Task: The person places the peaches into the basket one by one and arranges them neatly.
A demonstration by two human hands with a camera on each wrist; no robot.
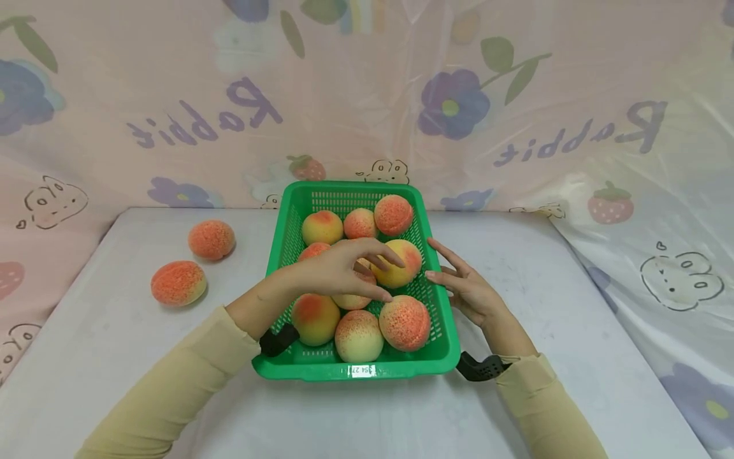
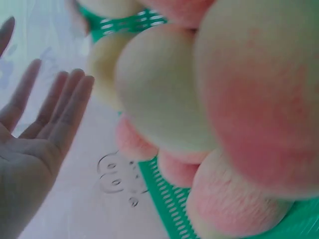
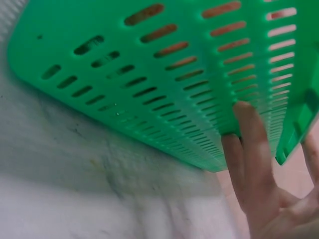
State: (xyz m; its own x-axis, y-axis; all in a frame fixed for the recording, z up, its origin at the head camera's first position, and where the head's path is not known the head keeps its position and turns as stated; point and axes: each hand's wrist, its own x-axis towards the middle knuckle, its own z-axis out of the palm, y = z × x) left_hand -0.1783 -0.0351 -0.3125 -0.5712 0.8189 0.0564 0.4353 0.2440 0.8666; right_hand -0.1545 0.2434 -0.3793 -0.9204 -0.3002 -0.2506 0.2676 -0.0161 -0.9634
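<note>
A green plastic basket on the table holds several peaches in red, orange and yellow, among them a red fuzzy one at the near right. My left hand is over the middle of the basket, fingers extended above a yellow peach and partly hiding the fruit below. In the left wrist view, the straight fingers of that hand show apart from the fruit. My right hand is at the basket's right side. Its fingertips rest against the slotted outer wall in the right wrist view.
Two loose peaches lie on the white table left of the basket, one reddish farther back and one orange-red nearer. A printed curtain with rabbits and flowers hangs behind the table and along its sides.
</note>
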